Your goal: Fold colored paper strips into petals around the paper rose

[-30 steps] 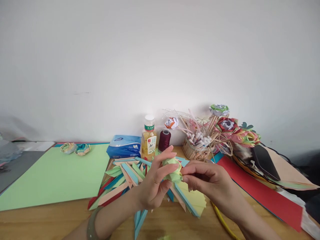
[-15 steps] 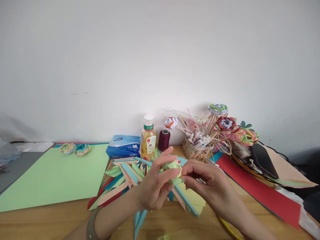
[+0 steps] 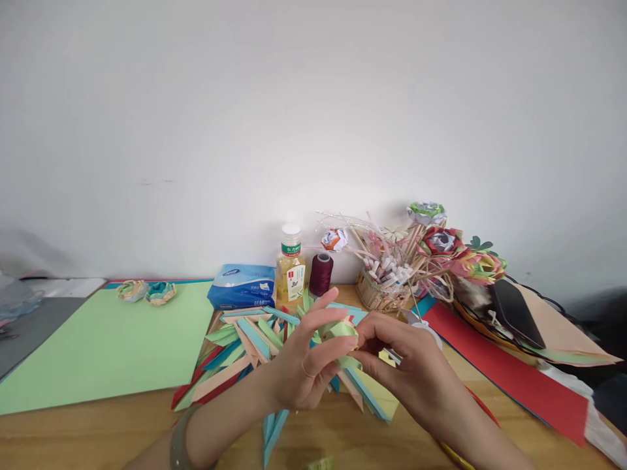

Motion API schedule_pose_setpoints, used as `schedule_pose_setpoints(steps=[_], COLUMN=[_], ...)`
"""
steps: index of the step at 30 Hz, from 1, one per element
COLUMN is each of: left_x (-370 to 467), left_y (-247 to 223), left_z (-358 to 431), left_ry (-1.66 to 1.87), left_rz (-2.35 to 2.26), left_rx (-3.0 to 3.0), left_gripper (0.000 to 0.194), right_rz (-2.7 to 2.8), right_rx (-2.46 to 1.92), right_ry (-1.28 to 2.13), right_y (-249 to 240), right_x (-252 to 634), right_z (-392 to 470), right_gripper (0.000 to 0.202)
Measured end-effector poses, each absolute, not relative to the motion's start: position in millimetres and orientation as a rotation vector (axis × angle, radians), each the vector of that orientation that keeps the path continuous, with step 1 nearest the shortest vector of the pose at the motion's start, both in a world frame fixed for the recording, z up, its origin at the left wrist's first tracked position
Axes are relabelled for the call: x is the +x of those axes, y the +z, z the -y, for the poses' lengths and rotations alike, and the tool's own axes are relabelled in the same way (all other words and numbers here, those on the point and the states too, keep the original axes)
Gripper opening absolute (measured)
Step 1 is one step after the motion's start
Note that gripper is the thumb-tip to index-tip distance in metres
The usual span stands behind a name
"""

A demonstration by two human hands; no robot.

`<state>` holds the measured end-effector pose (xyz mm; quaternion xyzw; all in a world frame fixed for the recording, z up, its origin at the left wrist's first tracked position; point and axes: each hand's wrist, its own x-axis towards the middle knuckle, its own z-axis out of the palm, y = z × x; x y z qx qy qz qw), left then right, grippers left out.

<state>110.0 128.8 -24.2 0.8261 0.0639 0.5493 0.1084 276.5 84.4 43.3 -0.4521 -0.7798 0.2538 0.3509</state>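
My left hand [image 3: 304, 365] holds a light green folded-paper flower [image 3: 341, 330] between thumb and fingers above the table. On the flower's right side, the fingertips of my right hand [image 3: 409, 362] are pinched together at its edge. Those fingertips partly hide the paper between them. Beneath both hands lies a pile of folded paper strips [image 3: 252, 339] in green, blue, peach and red. A pale yellow sheet [image 3: 382, 385] is partly covered by strips and by my right hand.
Behind the pile stand a blue tissue pack [image 3: 242, 287], a bottle [image 3: 290, 271] and a dark red thread spool [image 3: 321, 274]. A basket [image 3: 379, 295] holds paper flowers and sticks. Two small paper flowers [image 3: 145, 292] rest on a green sheet [image 3: 122, 346]; red paper [image 3: 514, 372] lies right.
The right fingertips have shifted slightly at the flower's edge, and the right hand has turned a little. A red curved strip now shows beside the right forearm. The left hand stays nearly still.
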Motion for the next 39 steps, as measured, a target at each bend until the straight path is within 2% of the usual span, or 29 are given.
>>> schedule_pose_setpoints(steps=[23,30,39], left_x=[110.2,109.8,111.7], left_y=[-23.6,-24.2,-23.7], left_z=[-131.4,-134.0,-134.0], left_ry=[1.602,1.667,1.684], left_rz=[-0.123,-0.12,-0.124], left_rx=[2.493,2.424,2.437], left_gripper=[0.05,0.046,0.046], right_rz=[1.969,2.027,2.004], right_rx=[-1.179,-1.049,-1.099], right_ry=[0.779,0.936,0.822], right_y=[44.9,56.5,52.1], right_x=[280.1,285.2,283.1], right_z=[-91.5,-91.9,-91.7], right_gripper=[0.022,0.021,0.02])
